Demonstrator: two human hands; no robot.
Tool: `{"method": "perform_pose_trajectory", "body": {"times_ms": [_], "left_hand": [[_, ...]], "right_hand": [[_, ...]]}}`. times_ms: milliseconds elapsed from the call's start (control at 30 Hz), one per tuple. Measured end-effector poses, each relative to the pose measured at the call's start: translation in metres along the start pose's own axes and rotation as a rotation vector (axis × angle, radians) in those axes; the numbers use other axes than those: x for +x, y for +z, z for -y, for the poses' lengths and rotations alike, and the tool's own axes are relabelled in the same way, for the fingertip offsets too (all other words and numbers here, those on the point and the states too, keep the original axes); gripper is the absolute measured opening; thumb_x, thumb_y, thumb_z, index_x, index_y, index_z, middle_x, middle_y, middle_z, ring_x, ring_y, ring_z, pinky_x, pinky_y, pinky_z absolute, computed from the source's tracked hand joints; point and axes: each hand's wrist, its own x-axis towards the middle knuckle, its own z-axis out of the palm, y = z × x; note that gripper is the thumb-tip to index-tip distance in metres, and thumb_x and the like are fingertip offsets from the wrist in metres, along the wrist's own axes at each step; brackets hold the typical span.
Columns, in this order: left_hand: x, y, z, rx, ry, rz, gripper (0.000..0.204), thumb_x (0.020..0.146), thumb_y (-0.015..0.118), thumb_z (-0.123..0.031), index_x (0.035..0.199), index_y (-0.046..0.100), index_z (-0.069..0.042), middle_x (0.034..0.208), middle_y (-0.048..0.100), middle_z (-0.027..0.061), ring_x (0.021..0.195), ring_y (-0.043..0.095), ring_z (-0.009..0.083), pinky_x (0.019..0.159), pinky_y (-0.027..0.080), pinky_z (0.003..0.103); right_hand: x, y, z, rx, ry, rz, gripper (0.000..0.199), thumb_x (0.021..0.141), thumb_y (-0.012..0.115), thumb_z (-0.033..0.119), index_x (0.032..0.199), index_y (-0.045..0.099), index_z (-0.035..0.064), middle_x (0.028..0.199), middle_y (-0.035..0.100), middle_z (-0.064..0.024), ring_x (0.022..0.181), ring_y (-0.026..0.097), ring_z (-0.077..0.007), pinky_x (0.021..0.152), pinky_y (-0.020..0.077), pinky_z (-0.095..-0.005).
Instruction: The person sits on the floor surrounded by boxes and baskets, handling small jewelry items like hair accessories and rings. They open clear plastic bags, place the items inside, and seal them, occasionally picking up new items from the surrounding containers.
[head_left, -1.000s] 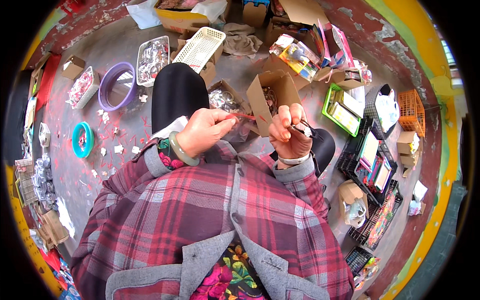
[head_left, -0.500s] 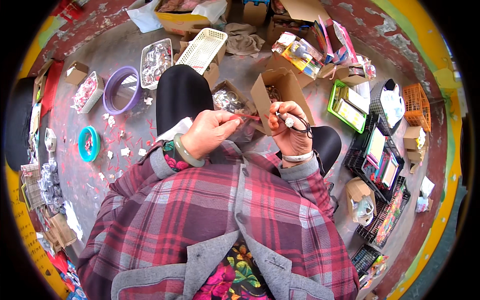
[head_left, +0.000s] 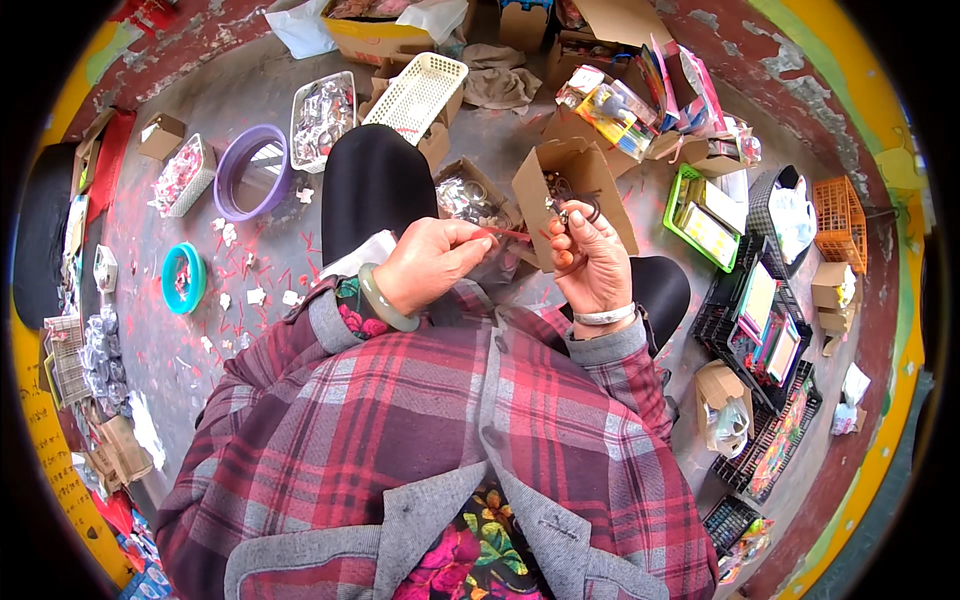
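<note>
The thin red strip (head_left: 508, 233) is the thing between your hands in the head view — it runs nearly level, its long axis from nine o'clock to three o'clock, in the air above your lap and just in front of the open cardboard box (head_left: 565, 195). Your left hand (head_left: 432, 262) pinches its near end, fingers clenched on it, thumb side up, with a green bangle (head_left: 385, 302) on the wrist. From that grip the strip points toward three o'clock, straight at your right hand (head_left: 590, 258), which is the nearer one to its free end. Your right hand stands upright, palm turned toward the left, fingers curled around small dark metal rings (head_left: 572, 212) at its top — grasping them, though I cannot tell whether the strip's tip touches them. A silver bracelet (head_left: 603, 316) circles that wrist. Both forearms rise from six o'clock, elbows tucked in.
</note>
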Motion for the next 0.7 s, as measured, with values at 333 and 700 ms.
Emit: {"method": "perform_pose_trajectory", "body": {"times_ms": [333, 700], "left_hand": [[-0.001, -0.001, -0.002, 0.047, -0.001, -0.006, 0.020, 0.089, 0.054, -0.013, 0.095, 0.064, 0.004, 0.079, 0.063, 0.0031, 0.071, 0.055, 0.0068, 0.064, 0.046, 0.022], [-0.004, 0.003, -0.008, 0.445, 0.352, -0.069, 0.013, 0.083, 0.059, -0.008, 0.093, 0.065, -0.001, 0.072, 0.062, 0.0083, 0.064, 0.058, 0.0137, 0.058, 0.046, 0.026]], "right_hand": [[-0.013, 0.015, 0.009, -0.446, -0.079, 0.135, 0.017, 0.085, 0.057, 0.006, 0.100, 0.059, -0.0023, 0.087, 0.065, -0.0139, 0.068, 0.064, -0.0175, 0.056, 0.0489, -0.0221], [-0.019, 0.035, 0.011, -1.457, -0.365, 0.365, 0.019, 0.075, 0.060, -0.002, 0.093, 0.061, 0.0003, 0.080, 0.061, -0.0100, 0.073, 0.061, -0.0199, 0.062, 0.0467, -0.0289]]}}
